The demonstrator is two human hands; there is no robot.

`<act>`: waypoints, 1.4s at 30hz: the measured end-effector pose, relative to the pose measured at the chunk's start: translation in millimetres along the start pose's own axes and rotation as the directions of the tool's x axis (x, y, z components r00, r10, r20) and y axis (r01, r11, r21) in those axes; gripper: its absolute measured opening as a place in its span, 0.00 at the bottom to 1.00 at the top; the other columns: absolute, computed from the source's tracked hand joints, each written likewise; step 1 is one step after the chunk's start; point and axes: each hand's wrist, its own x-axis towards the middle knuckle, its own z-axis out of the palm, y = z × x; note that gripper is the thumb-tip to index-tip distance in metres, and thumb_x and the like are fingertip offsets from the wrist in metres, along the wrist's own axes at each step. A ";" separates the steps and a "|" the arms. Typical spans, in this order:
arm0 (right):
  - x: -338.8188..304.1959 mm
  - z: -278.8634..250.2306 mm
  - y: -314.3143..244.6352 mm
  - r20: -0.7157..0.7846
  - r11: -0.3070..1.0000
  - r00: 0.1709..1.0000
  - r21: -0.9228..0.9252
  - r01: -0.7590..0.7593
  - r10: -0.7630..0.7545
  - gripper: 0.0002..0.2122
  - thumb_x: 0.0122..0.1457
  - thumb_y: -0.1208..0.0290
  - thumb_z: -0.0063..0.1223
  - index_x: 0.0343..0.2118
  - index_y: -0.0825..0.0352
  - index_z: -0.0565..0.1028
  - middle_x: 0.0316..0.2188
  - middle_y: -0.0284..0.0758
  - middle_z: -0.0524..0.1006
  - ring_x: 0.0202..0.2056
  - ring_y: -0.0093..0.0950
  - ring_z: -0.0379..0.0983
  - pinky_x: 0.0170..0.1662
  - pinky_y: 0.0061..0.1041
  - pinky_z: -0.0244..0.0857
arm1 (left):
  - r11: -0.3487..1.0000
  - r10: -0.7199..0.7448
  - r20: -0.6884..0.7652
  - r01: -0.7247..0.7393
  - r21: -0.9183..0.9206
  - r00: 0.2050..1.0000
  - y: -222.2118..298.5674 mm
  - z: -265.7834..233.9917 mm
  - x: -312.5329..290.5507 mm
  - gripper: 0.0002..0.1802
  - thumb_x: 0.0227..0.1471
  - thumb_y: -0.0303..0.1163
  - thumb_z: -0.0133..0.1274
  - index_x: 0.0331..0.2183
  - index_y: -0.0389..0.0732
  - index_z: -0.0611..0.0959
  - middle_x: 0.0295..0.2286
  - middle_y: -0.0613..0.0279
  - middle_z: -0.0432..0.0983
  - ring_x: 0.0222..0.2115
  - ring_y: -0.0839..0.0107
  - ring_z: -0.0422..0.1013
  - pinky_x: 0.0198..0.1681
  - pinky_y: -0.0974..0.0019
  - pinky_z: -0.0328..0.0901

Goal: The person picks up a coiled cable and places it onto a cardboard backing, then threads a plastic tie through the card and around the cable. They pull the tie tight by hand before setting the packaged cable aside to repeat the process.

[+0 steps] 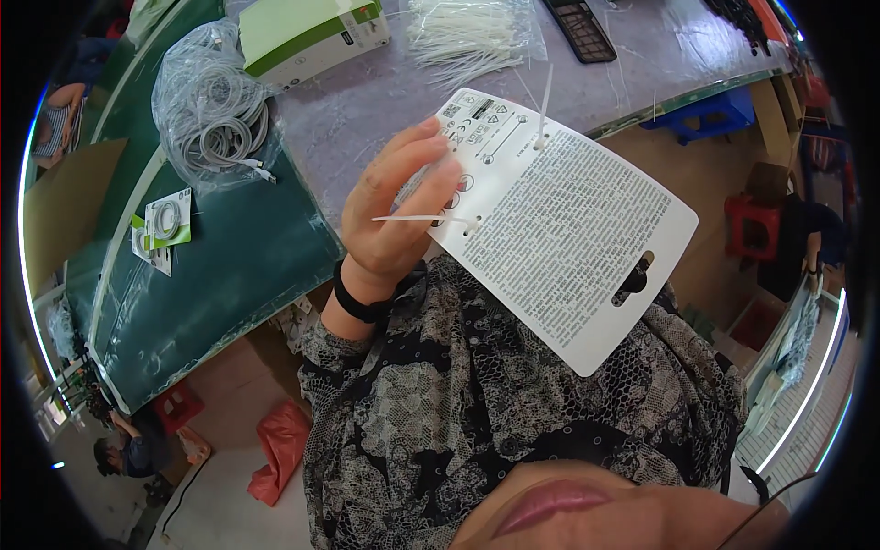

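My left hand (394,206), with a black band at the wrist, grips one end of a white packaging card (568,238). The card is tilted in front of my chest, its side with dense small print and a hang hole facing up. Through small holes in the card pass two white cable ties, one tie (547,101) sticking up at the far edge and another tie (417,218) lying over my fingers. Whatever is on the card's other side is hidden. My right hand does not show.
On the table (330,119) lie a bag of grey cables (220,128), a green and white box (312,37), a bag of white cable ties (467,32) and a black phone-shaped item (580,29). Carded cables (165,225) rest on the green surface. Stools (753,227) and other people are around.
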 end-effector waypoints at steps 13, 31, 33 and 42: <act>-36.9 -19.9 -21.2 0.163 0.936 0.970 0.273 -0.221 0.182 0.24 0.57 0.61 0.51 0.51 0.72 0.65 0.52 0.45 0.65 0.52 0.31 0.62 0.52 0.31 0.59 | 0.996 0.034 0.055 -0.038 0.076 0.998 -5.9 -5.5 -5.6 0.17 0.37 0.20 0.58 0.35 0.35 0.80 0.37 0.51 0.74 0.40 0.51 0.73 0.43 0.57 0.70; 64.6 38.7 -107.2 -0.155 0.691 0.731 -0.501 0.522 -0.665 0.06 0.45 0.83 0.58 0.28 0.68 0.76 0.21 0.33 0.72 0.21 0.26 0.69 0.24 0.21 0.63 | 0.550 -0.764 -0.015 0.639 -0.539 0.645 -1.7 9.0 -21.1 0.17 0.48 0.19 0.57 0.41 0.32 0.73 0.38 0.62 0.74 0.37 0.78 0.70 0.41 0.74 0.65; 65.9 38.3 -108.6 -0.138 0.671 0.727 -0.529 0.520 -0.673 0.06 0.45 0.82 0.58 0.28 0.67 0.76 0.21 0.33 0.72 0.21 0.26 0.69 0.24 0.22 0.63 | 0.586 -0.746 -0.029 0.636 -0.501 0.665 -2.5 9.0 -21.6 0.17 0.48 0.19 0.57 0.41 0.32 0.73 0.38 0.62 0.74 0.37 0.78 0.70 0.41 0.74 0.65; 69.5 38.2 -110.3 -0.065 0.608 0.718 -0.587 0.535 -0.693 0.06 0.46 0.81 0.57 0.29 0.66 0.76 0.20 0.32 0.69 0.22 0.29 0.68 0.24 0.25 0.63 | 0.673 -0.695 -0.044 0.627 -0.393 0.718 -4.4 7.3 -25.9 0.16 0.48 0.19 0.57 0.41 0.32 0.74 0.37 0.63 0.74 0.37 0.78 0.70 0.40 0.74 0.65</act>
